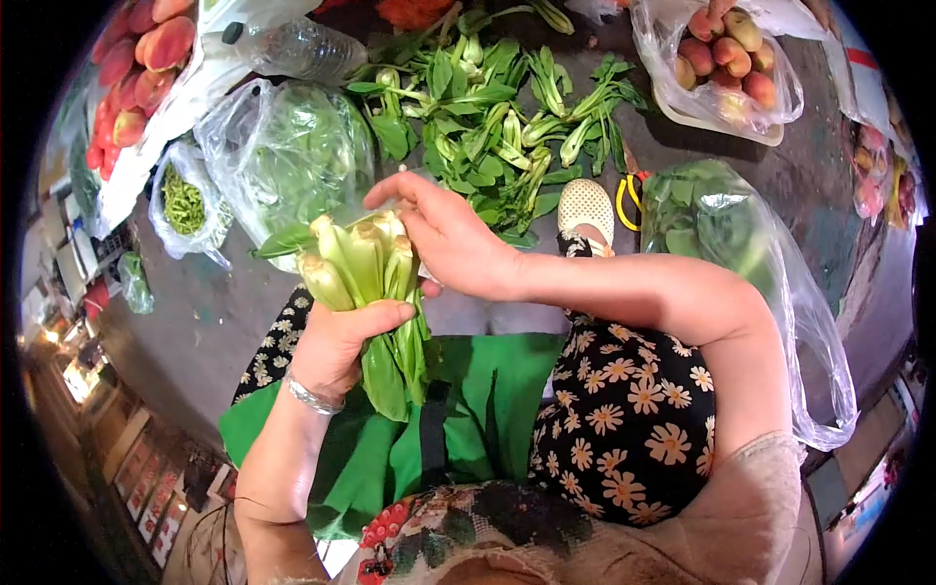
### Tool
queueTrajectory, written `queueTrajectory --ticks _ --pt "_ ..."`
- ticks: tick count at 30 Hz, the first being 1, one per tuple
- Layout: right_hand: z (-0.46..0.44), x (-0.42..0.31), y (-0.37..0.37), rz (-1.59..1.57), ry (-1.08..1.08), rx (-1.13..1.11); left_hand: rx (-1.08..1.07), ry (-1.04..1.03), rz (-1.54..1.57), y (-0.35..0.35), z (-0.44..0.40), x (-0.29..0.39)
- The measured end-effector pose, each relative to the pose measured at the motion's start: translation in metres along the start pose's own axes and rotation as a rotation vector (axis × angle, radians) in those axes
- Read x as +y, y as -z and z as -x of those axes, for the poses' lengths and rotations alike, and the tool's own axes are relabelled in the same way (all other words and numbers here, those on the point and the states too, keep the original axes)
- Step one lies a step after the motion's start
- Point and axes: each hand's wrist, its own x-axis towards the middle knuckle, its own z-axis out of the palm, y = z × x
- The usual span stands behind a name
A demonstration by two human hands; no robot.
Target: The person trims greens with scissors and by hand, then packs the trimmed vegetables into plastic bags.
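My left hand (341, 336) is closed around a bunch of bok choy (361, 268), thumb across the stalks. The pale cut ends point up and away from me, and the leaves hang toward my lap. Against the bunch's right side rests my right hand (453, 239), its fingers stretched out over the stem ends; part of the thumb shows below. Beyond my hands, a loose pile of bok choy (478, 117) lies on the ground. A clear bag of greens (292, 156) stands just past the held bunch.
At the upper left are a plastic bottle (292, 49), peaches (136, 58) and a small bag of chopped green pieces (185, 200). To the right lie yellow-handled scissors (629, 203), a long bag of greens (712, 219) and a bagged tray of peaches (731, 58), touched by another person's finger.
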Motion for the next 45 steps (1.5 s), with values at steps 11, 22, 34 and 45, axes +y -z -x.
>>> queueTrajectory --ticks 11,22,34,45 --pt "-0.052 0.026 0.076 -0.226 0.121 0.236 0.008 0.008 -0.104 0.001 0.003 -0.017" --pt "0.006 0.106 0.223 1.326 -0.279 0.692 0.034 -0.084 -0.113 0.019 0.015 -0.011" --pt "-0.005 0.120 0.186 1.374 0.303 0.407 0.128 -0.125 -0.010 0.023 0.014 -0.005" --pt "-0.061 0.111 0.157 1.783 0.237 0.229 0.127 -0.116 -0.068 0.018 0.009 -0.008"
